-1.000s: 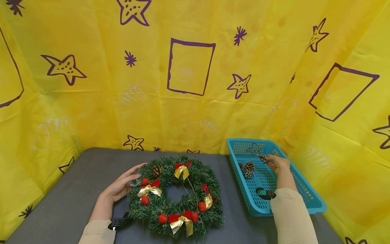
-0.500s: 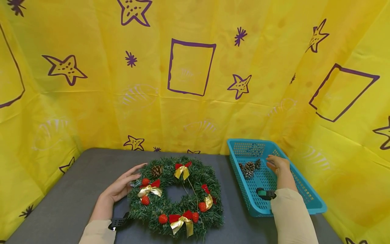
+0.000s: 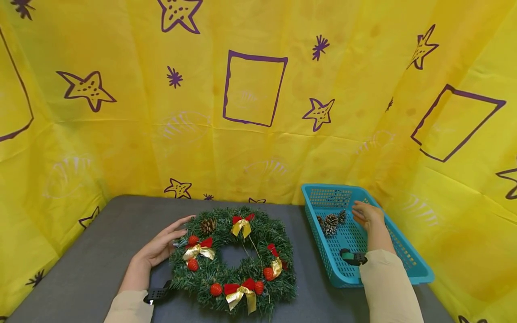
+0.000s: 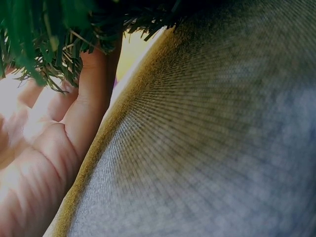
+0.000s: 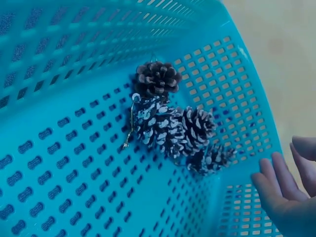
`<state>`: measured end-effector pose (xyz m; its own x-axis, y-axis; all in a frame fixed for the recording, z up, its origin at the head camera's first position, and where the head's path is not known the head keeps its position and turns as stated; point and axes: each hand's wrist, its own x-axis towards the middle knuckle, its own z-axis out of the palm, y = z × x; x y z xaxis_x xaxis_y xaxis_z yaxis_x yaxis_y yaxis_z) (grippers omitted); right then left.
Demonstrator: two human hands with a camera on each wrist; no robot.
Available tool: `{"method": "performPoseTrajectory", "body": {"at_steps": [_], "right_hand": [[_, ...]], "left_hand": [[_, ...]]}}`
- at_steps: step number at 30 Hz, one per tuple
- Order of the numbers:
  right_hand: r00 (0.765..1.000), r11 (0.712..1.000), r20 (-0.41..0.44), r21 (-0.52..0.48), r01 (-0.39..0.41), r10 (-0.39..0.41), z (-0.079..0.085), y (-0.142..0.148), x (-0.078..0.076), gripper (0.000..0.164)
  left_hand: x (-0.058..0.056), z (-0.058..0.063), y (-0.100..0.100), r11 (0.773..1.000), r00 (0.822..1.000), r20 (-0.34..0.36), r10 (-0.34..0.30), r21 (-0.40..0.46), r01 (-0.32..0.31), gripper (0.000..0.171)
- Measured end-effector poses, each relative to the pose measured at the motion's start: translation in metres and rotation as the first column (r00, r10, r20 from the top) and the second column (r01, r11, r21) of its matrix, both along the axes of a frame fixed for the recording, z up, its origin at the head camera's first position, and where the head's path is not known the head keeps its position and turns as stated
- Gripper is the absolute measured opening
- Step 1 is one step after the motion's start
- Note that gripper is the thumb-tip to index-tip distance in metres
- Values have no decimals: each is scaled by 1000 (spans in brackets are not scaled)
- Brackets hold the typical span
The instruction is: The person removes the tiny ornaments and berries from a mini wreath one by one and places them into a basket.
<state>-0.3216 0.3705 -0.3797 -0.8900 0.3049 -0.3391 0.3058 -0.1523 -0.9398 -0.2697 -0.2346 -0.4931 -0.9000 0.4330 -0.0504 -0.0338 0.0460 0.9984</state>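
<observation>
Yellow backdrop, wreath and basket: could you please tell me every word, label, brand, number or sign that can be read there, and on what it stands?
There is no readable text.
The yellow backdrop carries only drawings, stars among them; the wreath and the basket show no lettering.

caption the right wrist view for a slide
Pine cones clustered in a blue basket, the right hand empty beside them.

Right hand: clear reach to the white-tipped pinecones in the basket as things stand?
Probably yes. The right hand hangs relaxed at the turquoise basket, apparently holding nothing, near the white-tipped pinecones. Nothing visible blocks the gap; their tight cluster might complicate picking one.
</observation>
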Motion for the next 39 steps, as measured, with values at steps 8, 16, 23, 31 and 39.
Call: {"method": "performPoseTrajectory", "body": {"at_steps": [8,16,23,31,39], "right_hand": [[1000,999,-3,44,-26,27,6,-8,0,61],[998,998,-48,39,-49,51,13,-15,-6,58],[990,997,-115,-17,-80,77,26,-27,-4,35],[968,983,-175,5,-184,182,42,-48,-2,39],[931,950,-192,99,-295,309,58,-73,-3,58]], "left_hand": [[1,2,0,1000,1000,2,-2,-3,2,61],[2,3,0,1000,1000,12,3,21,-3,61],[2,3,1,999,1000,19,0,40,-1,62],[2,0,2,998,1000,19,0,69,-1,61],[0,-1,0,1000,1000,-9,-9,25,9,61]]}}
